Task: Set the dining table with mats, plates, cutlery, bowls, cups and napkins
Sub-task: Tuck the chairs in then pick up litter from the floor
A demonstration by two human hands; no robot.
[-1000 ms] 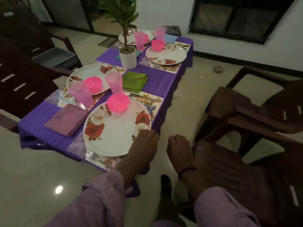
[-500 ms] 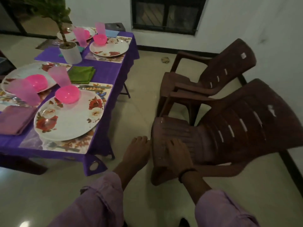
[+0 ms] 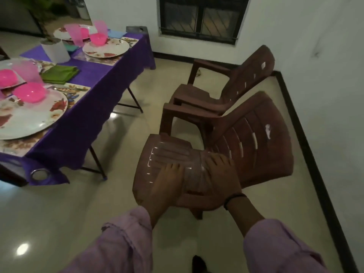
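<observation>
1. Bench (image 3: 110, 75) stands to my left under its purple cloth and looks fully laid; mats, flowered plates, pink bowls, cups and napkins are all out, so I judge the setting itself close to done.
2. Nearest place: a flowered plate (image 3: 29, 119) sits on its mat (image 3: 78, 89) with a pink bowl (image 3: 29, 92) on its far rim and a pink cup (image 3: 26, 72) just behind; cutlery lies along the mat beside the plate, I think, though it is dim; the green napkin (image 3: 60, 72) is folded between settings where either diner could reach it.
3. A white plant pot (image 3: 55, 50) marks the middle; the far plate (image 3: 106, 49) repeats the same order, bowl and cup at its far rim.
4. My left hand (image 3: 167, 182) lies flat, fingers straight, on the seat of the near chair (image 3: 256, 138); my right hand (image 3: 220, 178) rests beside it on the seat with fingers spread; neither holds anything; I judge I am pressing on the seat to shift this chair toward the bench.
5. The second chair (image 3: 246, 79) stands just behind it, apart from the bench, likely waiting its turn.
</observation>
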